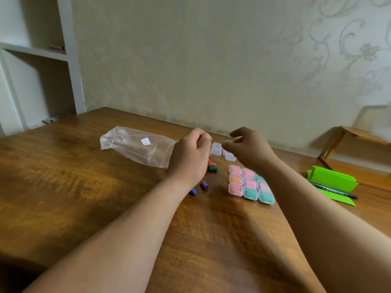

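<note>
Two hands over the empty cases

Our right hand [247, 148], fingers loosely apart, is nearer the empty cases [216, 149], which lie just to its left. Our left hand [189, 154] is curled; around what, we cannot tell. Loose earplugs [212, 166] lie beneath it.

Centre right: nine filled small boxes [250, 183], perhaps three empty boxes [216, 149], five foam plugs [212, 168]; one plastic bag [135, 146], one pen [334, 190].

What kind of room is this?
Probably a room in someone's home. The wall has swirly flower wallpaper, there is a big wooden table for working at, and white shelves stand in the left corner.
</note>
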Demonstrator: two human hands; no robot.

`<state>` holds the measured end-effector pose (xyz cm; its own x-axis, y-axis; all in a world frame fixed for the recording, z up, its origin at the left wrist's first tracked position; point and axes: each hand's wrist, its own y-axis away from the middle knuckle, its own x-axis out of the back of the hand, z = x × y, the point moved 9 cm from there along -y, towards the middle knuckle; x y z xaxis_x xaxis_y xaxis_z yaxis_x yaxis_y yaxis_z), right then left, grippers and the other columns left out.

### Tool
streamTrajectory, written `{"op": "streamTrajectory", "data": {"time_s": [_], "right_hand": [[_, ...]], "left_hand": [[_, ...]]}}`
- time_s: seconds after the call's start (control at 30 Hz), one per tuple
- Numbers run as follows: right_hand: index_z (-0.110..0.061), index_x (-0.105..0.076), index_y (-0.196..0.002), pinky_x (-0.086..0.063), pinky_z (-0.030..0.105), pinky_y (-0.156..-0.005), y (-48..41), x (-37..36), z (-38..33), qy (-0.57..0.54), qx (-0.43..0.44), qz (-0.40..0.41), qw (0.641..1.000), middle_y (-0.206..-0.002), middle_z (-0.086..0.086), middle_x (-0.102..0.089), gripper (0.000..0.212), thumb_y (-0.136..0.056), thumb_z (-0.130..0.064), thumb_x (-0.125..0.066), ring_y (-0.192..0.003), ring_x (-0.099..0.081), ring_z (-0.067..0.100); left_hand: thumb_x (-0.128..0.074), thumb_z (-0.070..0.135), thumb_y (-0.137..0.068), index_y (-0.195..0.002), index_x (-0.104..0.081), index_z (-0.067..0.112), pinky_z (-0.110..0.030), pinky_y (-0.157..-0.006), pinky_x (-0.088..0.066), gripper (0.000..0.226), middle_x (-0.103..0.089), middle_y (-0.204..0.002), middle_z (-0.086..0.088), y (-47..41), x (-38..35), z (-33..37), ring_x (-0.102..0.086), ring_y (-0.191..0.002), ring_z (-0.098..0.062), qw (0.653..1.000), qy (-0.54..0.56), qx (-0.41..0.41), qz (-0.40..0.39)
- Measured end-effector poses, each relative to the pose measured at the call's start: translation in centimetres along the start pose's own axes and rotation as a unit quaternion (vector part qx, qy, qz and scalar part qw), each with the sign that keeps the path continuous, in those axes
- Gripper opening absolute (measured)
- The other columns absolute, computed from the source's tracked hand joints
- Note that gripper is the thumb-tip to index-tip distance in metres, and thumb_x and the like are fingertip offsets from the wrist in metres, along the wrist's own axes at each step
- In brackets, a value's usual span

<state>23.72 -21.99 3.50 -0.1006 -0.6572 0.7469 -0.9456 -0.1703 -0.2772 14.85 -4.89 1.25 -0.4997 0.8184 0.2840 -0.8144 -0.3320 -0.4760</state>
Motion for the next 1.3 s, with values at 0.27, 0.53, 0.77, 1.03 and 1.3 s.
{"op": "streamTrajectory", "data": {"time_s": [0.27, 0.53, 0.77, 1.03, 1.3], "right_hand": [[-0.034, -0.068, -0.123, -0.05, 0.019, -0.079, 7.8, 1.0, -1.5, -0.132, 0.151, 0.051, 0.978, -0.118, -0.018, -0.069, 0.029, -0.095, -0.03, -0.076, -0.103, -0.066, 0.002], [-0.03, -0.063, -0.133, -0.061, 0.026, -0.093, 8.8, -0.4, -1.6, -0.212, 0.179, -0.022, 0.96, -0.127, -0.018, -0.068, 0.032, -0.102, -0.023, -0.069, -0.115, -0.067, 0.001], [-0.026, -0.07, -0.119, -0.064, 0.043, -0.089, 7.4, -0.4, 1.1, -0.3, 0.047, 0.013, 0.953, -0.108, -0.007, -0.075, 0.024, -0.103, -0.042, -0.065, -0.103, -0.073, 0.014], [-0.022, -0.076, -0.106, -0.061, 0.037, -0.085, 7.5, -0.9, 1.1, -0.334, 0.038, -0.038, 0.941, -0.098, -0.002, -0.078, 0.018, -0.099, -0.038, -0.073, -0.099, -0.074, 0.016], [-0.023, -0.074, -0.108, -0.053, 0.029, -0.081, 7.7, -1.2, 0.8, -0.334, 0.045, -0.052, 0.94, -0.099, -0.006, -0.077, 0.015, -0.098, -0.035, -0.074, -0.097, -0.073, 0.011]], "left_hand": [[-0.039, 0.054, -0.113, -0.116, -0.069, 0.028, -0.045, -0.081, -0.061, 0.04, -0.08, -0.1, 0.0, 3.2, -2.2, -0.2, -0.077, -0.088, -0.018, 0.975, 0.142, 0.121, -0.121], [-0.059, 0.042, -0.11, -0.134, -0.069, 0.025, -0.065, -0.091, -0.059, 0.031, -0.08, -0.113, 0.001, 4.7, -1.6, -0.1, -0.079, -0.103, -0.021, 0.971, 0.159, 0.111, -0.143], [-0.065, 0.032, -0.107, -0.14, -0.062, 0.039, -0.042, -0.082, -0.065, 0.034, -0.078, -0.111, 0.005, 4.3, -2.2, 0.3, -0.076, -0.103, -0.01, 0.982, 0.108, 0.037, -0.148], [-0.062, 0.032, -0.109, -0.134, -0.064, 0.039, -0.044, -0.097, -0.063, 0.026, -0.08, -0.111, 0.004, 4.6, -2.1, 0.5, -0.076, -0.105, -0.01, 0.977, 0.119, 0.046, -0.169], [-0.065, 0.028, -0.108, -0.13, -0.065, 0.035, -0.056, -0.1, -0.061, 0.023, -0.081, -0.108, 0.001, 4.3, -2.0, 0.0, -0.077, -0.104, -0.014, 0.972, 0.141, 0.059, -0.177]]}}
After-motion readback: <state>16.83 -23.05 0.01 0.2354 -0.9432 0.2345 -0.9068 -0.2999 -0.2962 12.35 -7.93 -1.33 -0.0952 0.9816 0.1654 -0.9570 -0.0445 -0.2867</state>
